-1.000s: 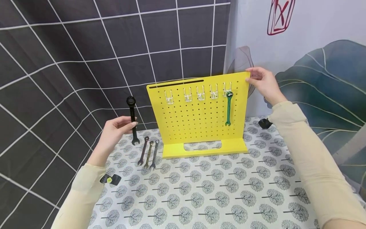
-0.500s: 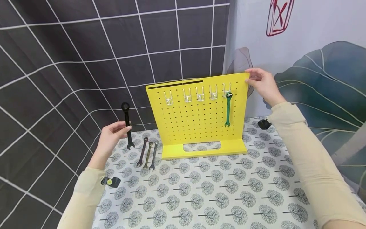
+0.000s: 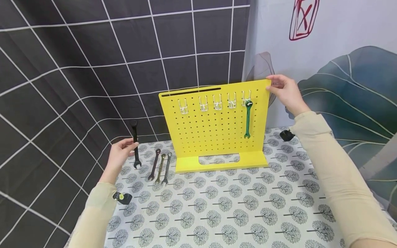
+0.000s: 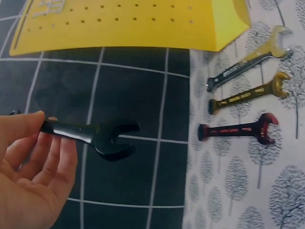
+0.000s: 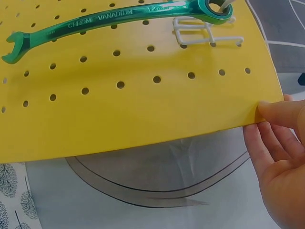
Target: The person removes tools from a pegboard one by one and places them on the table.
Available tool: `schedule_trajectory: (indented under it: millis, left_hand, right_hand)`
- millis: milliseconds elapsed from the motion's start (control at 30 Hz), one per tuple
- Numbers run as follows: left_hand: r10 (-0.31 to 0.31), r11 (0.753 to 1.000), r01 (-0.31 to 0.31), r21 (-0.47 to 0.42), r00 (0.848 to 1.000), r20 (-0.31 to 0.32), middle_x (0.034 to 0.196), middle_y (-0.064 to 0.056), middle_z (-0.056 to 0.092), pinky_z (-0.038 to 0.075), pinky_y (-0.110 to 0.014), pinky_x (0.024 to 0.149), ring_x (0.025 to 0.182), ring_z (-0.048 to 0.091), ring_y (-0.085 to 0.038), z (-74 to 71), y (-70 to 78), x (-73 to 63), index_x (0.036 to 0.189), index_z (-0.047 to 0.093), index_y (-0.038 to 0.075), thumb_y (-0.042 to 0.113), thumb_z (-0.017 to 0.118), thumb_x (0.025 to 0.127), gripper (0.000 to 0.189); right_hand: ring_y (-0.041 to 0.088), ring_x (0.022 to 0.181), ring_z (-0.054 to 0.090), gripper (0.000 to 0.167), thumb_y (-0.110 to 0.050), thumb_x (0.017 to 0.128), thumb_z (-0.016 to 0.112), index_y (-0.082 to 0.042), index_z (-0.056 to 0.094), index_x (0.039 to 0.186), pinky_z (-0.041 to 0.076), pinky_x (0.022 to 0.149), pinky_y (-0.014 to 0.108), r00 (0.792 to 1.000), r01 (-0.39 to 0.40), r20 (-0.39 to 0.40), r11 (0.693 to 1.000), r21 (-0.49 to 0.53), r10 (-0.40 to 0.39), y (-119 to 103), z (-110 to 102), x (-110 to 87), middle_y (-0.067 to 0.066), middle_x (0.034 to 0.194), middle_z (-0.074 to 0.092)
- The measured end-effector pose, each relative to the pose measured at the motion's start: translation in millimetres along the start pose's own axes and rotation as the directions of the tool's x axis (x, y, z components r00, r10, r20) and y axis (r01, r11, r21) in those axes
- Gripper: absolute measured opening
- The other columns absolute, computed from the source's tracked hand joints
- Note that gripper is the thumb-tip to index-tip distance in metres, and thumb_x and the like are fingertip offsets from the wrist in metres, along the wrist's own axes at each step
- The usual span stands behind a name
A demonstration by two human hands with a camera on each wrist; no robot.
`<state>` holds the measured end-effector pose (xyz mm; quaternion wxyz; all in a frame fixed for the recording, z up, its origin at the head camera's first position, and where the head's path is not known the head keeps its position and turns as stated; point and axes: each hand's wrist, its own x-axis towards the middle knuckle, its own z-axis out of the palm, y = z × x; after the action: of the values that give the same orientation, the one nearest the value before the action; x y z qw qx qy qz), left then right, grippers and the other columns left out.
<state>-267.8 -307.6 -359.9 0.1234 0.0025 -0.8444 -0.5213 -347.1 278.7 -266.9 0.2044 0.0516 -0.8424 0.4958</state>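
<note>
While the right hand (image 3: 286, 93) pinches the top right corner of the yellow pegboard (image 3: 214, 134), thumb on the front face and fingers behind it, the left hand (image 3: 119, 155) has come down over the last second and now grips a black wrench (image 3: 135, 143) low, close to the left edge of the tabletop (image 3: 223, 213). A second ago that wrench was held higher and nearer the board, level with its middle rows of holes; now its open end hangs just above the patterned cloth, and the wrench stands roughly upright with its ring end on top. The left wrist view shows thumb and fingers curled lightly round the shaft, with the open end poking out past the fingertips. Just to the right of it, three more wrenches (image 3: 160, 167) lie side by side on the tabletop, near the front left corner of the board's base and untouched. On the board, a green wrench (image 3: 247, 118) hangs by its ring from the rightmost of five white hooks (image 3: 203, 103); the other four hooks are bare. The board itself has not shifted. Judging from this, the black wrench is being carried away from the hooks and down towards the row of loose wrenches, not up to a hook.
</note>
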Motion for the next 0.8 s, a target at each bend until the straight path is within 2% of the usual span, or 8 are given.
schedule_trajectory:
  millis: [133,367,500,633,800]
  left_hand:
    - [-0.066,0.998,0.066,0.024,0.998,-0.003,0.11,-0.008,0.067,0.057,-0.016,0.074,0.075,0.064,0.001,2.4,-10.6,2.2,0.132,0.059,-0.006,0.02,0.064,0.1,0.042]
    - [-0.117,0.99,0.115,0.082,0.993,0.026,0.127,-0.023,0.062,0.056,-0.018,0.076,0.079,0.062,0.001,6.9,-27.6,5.1,0.135,0.057,-0.005,0.02,0.061,0.101,0.042]
    - [-0.132,0.989,0.13,0.071,0.991,0.027,0.133,-0.025,0.057,0.056,-0.017,0.075,0.081,0.059,0.004,9.7,-35.8,6.8,0.137,0.054,-0.007,0.017,0.06,0.101,0.043]
    - [-0.137,0.99,0.136,0.033,0.99,0.023,0.13,-0.024,0.056,0.057,-0.017,0.074,0.083,0.056,0.004,13.9,-46.1,10.2,0.136,0.054,-0.009,0.012,0.06,0.101,0.042]
    - [-0.146,0.988,0.145,0.047,0.989,0.024,0.128,-0.025,0.059,0.057,-0.017,0.073,0.089,0.058,-0.002,18.3,-56.7,10.9,0.134,0.055,-0.009,0.012,0.06,0.1,0.04]
  right_hand:
    - [0.015,0.109,0.055,0.042,-0.021,0.099,0.066,-0.019,0.059,0.141,0.046,0.093,0.027,1.0,-0.003,0.0,1.0,0.001,0.003,2.5,-1.4,-0.7,0.003,0.126,0.06]
    - [0.016,0.11,0.055,0.043,-0.021,0.099,0.066,-0.018,0.059,0.141,0.047,0.095,0.029,1.0,-0.006,0.0,1.0,0.001,0.006,2.2,-0.8,-0.6,0.004,0.129,0.06]
    - [0.017,0.112,0.054,0.043,-0.021,0.099,0.066,-0.019,0.058,0.142,0.047,0.098,0.03,1.0,-0.015,0.004,1.0,0.003,0.015,-0.8,-0.2,-1.1,0.005,0.131,0.06]
    - [0.017,0.111,0.055,0.043,-0.021,0.099,0.066,-0.019,0.058,0.141,0.047,0.097,0.03,1.0,-0.017,0.004,1.0,0.005,0.017,-2.4,-0.2,-1.8,0.005,0.131,0.06]
    - [0.015,0.109,0.055,0.042,-0.02,0.099,0.066,-0.019,0.059,0.141,0.047,0.095,0.028,1.0,-0.01,0.001,1.0,0.005,0.01,-2.3,0.0,-2.2,0.005,0.13,0.06]
